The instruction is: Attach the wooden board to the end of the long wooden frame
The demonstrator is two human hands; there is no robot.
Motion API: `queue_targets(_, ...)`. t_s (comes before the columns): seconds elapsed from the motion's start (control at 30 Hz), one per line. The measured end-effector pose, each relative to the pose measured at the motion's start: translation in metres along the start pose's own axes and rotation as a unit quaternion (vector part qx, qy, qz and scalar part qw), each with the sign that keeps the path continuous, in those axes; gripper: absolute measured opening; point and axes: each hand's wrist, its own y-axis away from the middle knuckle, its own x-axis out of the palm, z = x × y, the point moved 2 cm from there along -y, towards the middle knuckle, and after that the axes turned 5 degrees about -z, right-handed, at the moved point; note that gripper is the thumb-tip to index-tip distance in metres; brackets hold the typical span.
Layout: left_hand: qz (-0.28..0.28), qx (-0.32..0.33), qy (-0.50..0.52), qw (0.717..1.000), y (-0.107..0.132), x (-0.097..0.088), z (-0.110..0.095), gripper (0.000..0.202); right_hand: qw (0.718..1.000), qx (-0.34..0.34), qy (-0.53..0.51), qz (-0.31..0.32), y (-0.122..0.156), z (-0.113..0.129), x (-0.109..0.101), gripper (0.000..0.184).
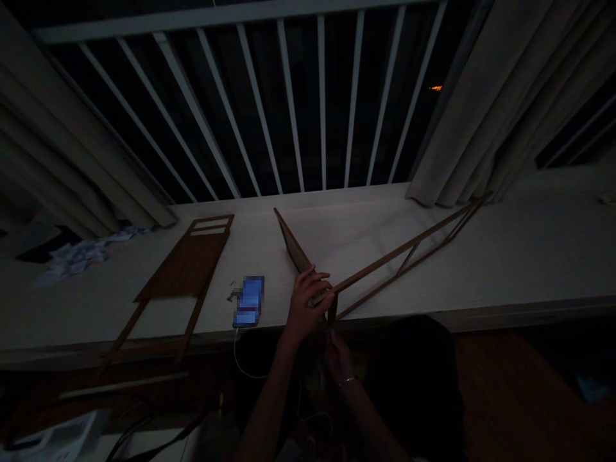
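A brown wooden frame [392,260] with two long rails and crossbars stands at the edge of the white ledge, stretching to the right. It meets a wooden panel [291,244] that slants up and away to the left. My left hand [308,300] grips the frame near this corner, its fingers closed over the wood. Just below the corner, my right hand [339,358] has its fingertips pinched together. What they hold, if anything, is too dark to make out. Left of my hands, a lit phone [249,301] lies beside several small metal-looking pieces [233,293].
Another wooden panel with legs [187,263] lies on the ledge [366,218], its legs overhanging the front. A white cable [240,362] runs from the phone to my lap. White railings [321,96] and curtains [481,109] stand behind; crumpled cloth [79,256] lies left.
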Motion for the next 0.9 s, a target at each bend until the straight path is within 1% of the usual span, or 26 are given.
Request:
queue_targets(0.1,0.005,-0.003,0.001,1.000,0.000,0.000,0.000,0.009,0.997,-0.028,0.036,-0.060,-0.005,-0.001,-0.007,0.027)
queue_targets(0.2,0.004,-0.003,0.002,1.000,0.000,-0.001,0.000,0.010,0.990,-0.074,0.104,-0.055,-0.005,0.007,-0.008,0.032)
queue_targets(0.37,0.004,-0.001,0.006,1.000,0.000,-0.001,0.000,0.010,0.972,-0.136,0.188,-0.046,0.001,0.020,-0.004,0.034)
queue_targets(0.43,0.003,-0.001,0.006,1.000,0.000,-0.001,0.000,0.010,0.954,-0.171,0.241,-0.046,0.004,0.025,-0.003,0.032)
queue_targets(0.5,0.000,-0.004,0.003,1.000,0.000,-0.001,0.000,0.010,0.925,-0.215,0.310,-0.036,0.006,0.030,-0.003,0.028)
queue_targets(0.57,-0.002,-0.008,0.002,1.000,0.000,0.000,0.000,0.010,0.898,-0.252,0.359,-0.014,0.008,0.036,-0.003,0.023)
queue_targets(0.63,-0.002,-0.010,0.002,1.000,0.000,0.000,0.001,0.010,0.886,-0.269,0.378,0.007,0.009,0.040,-0.004,0.019)
queue_targets(0.73,-0.001,-0.011,0.002,1.000,0.001,0.001,0.002,0.011,0.881,-0.272,0.386,0.020,0.008,0.044,-0.004,0.017)
queue_targets(0.8,0.000,-0.011,0.004,1.000,0.001,0.001,0.002,0.012,0.885,-0.260,0.385,0.035,0.007,0.044,-0.003,0.017)
queue_targets(0.83,0.001,-0.011,0.004,1.000,0.001,0.001,0.002,0.012,0.892,-0.246,0.377,0.043,0.007,0.043,-0.002,0.017)
queue_targets(0.9,0.000,-0.009,0.004,1.000,0.001,0.001,0.002,0.012,0.920,-0.202,0.333,0.051,0.005,0.040,-0.002,0.021)
